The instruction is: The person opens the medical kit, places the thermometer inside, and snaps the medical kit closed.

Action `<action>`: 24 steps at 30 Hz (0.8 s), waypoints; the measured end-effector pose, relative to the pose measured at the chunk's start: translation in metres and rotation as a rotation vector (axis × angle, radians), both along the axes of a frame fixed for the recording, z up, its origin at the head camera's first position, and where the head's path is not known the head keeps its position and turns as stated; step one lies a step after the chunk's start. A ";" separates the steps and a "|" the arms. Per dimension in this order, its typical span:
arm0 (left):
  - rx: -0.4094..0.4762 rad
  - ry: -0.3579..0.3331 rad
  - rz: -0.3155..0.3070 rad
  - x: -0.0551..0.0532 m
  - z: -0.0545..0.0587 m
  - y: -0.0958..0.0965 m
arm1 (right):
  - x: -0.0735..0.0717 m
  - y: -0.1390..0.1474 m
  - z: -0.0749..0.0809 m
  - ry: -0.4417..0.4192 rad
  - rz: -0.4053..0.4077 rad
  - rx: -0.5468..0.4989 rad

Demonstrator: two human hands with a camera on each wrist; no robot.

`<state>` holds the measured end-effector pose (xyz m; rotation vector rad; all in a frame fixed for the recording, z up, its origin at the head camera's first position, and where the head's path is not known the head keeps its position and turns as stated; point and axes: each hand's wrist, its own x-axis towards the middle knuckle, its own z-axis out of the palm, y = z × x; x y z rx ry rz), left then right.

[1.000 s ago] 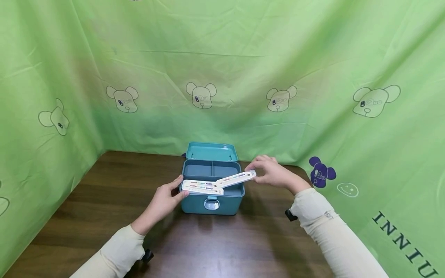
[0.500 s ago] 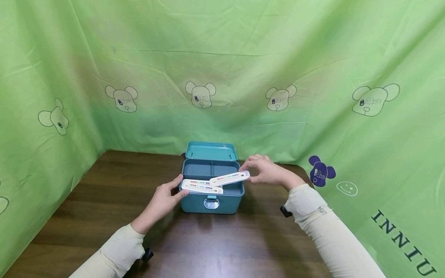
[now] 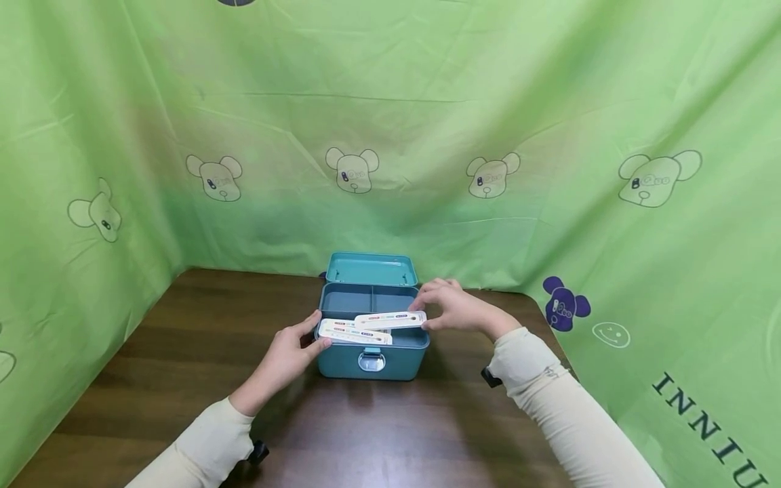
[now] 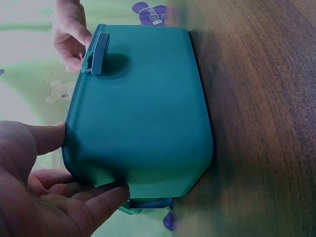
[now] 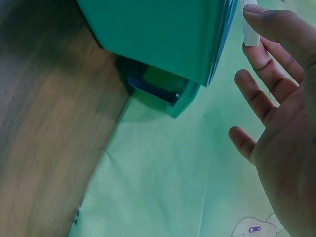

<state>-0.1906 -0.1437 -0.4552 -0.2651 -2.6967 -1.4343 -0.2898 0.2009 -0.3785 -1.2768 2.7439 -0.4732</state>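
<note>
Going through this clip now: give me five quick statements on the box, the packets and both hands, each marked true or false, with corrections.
1. The right hand holds a white packet by one end, over the box. True.
2. The lid of the box is closed. False: it stands open at the back.
3. The left hand is well away from the box. False: it touches the box's left end.
4. A divider splits the rear part of the box into two compartments. True.
5. The table under the box is bright white. False: it is brown with a wood-grain look.
</note>
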 end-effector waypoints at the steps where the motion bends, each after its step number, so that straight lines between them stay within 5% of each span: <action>1: 0.003 -0.004 0.003 0.001 0.000 0.000 | 0.000 -0.001 -0.001 0.002 0.004 0.000; 24: 0.004 -0.028 -0.004 -0.001 -0.001 -0.001 | 0.003 -0.028 -0.026 0.093 0.030 0.029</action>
